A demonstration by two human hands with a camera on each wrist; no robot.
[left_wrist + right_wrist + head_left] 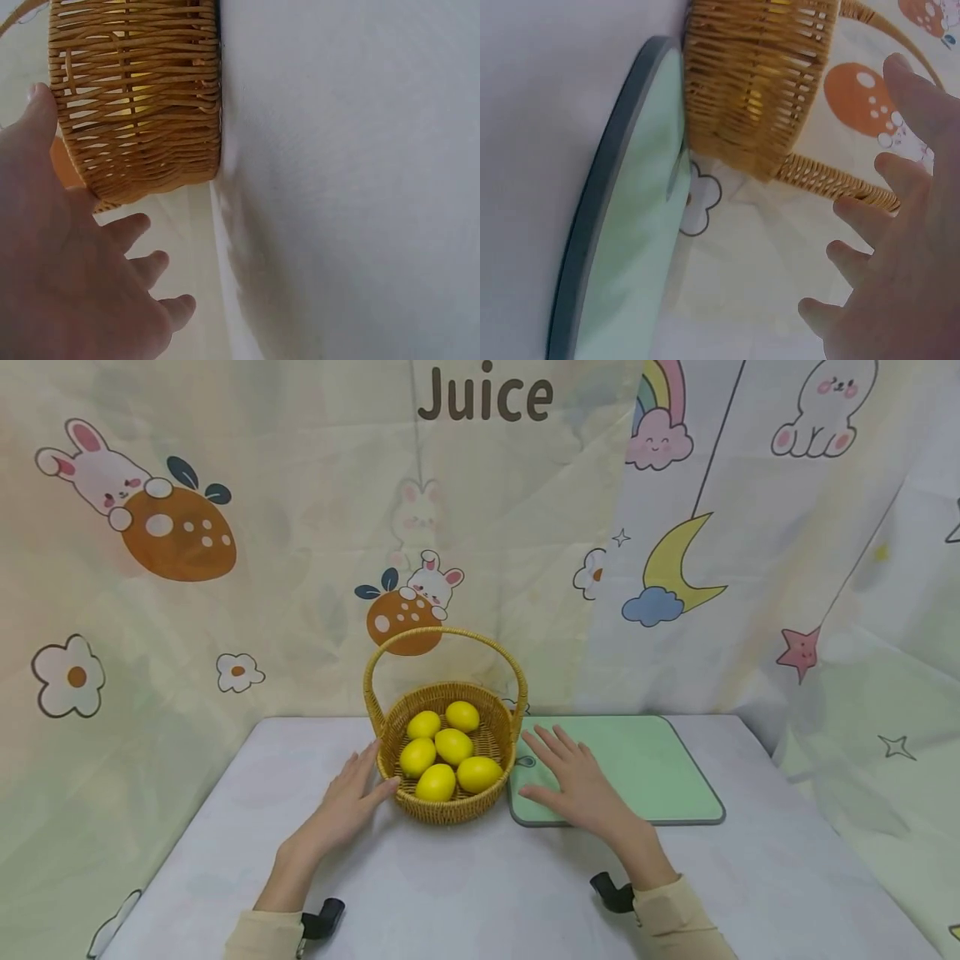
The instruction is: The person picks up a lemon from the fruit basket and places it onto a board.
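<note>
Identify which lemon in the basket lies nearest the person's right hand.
The lemon at the basket's front right. The other five, behind it or to its left, all lie farther from the right hand.

Soft, even light fills the head view, seemingly from above, with gentle highlights on the 6 lemons (453,747). A pale shadow spreads over the white surface (465,893) below the basket (450,812). The 2 wrist views are dimmer and greyer. In the left one, a long, soft-edged shadow crosses the surface, and the left hand (75,270) looks dark and slightly soft. In the right one, blurry shadow streaks lie on the green board (630,247), and the basket's weave is partly smeared.
</note>
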